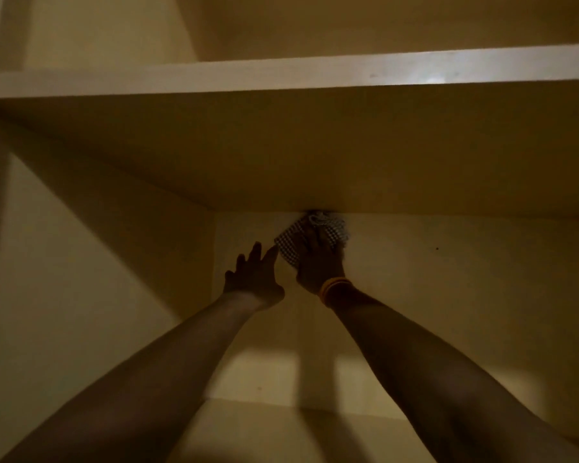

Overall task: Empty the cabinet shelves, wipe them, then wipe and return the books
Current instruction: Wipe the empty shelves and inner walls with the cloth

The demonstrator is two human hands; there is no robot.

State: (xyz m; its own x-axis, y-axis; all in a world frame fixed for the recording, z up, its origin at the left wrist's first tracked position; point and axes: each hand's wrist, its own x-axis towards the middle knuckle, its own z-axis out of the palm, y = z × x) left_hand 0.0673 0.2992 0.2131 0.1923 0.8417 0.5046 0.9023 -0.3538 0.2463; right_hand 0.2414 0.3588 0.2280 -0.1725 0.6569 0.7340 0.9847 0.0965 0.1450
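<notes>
The cabinet (107, 248) stands bare inside, its upper shelf (281, 78) overhead. At the back wall, just under that shelf's rear edge, the right hand (318, 262) grips a checked cloth (310, 233) pressed against the wall. Beside it, the left hand (253, 274) is released, fingers spread.

Single head view, wide-angle, tilted upward into cabinet interior, close in. Underside of shelf board (281, 145) fills upper half; back panel (448, 279) faces camera; both forearms enter from bottom edge. Dim, slightly blurred.
</notes>
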